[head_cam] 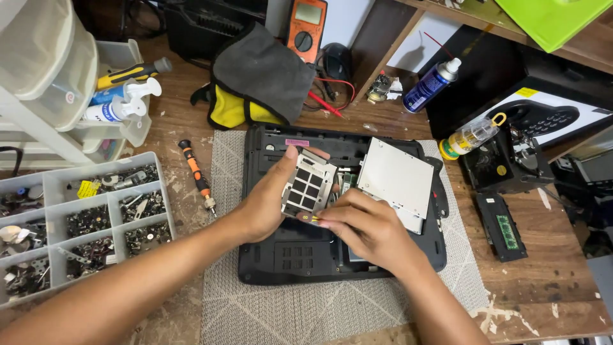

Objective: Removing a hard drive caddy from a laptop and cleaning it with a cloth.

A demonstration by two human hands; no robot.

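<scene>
Upturned black laptop point(300, 255) on a grey mat point(268, 313), wooden desk point(549, 281); left hand point(265, 204) clamped on a silver vented cover plate point(309, 186), tilted above the open bay; right hand point(370, 230) pinched shut on a small yellow-handled tool point(311, 218) at the plate's lower edge; pink rectangular label point(297, 142) near the laptop's rear edge; blue spray can point(431, 84) well apart.

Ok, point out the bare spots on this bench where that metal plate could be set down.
Free: the grey mat in front of the laptop, and the bare wood between the laptop and the black module, running to the front edge. Narrow: the strip beside the orange screwdriver. Crowded: the parts tray at left, the back row around the spray can.
</scene>
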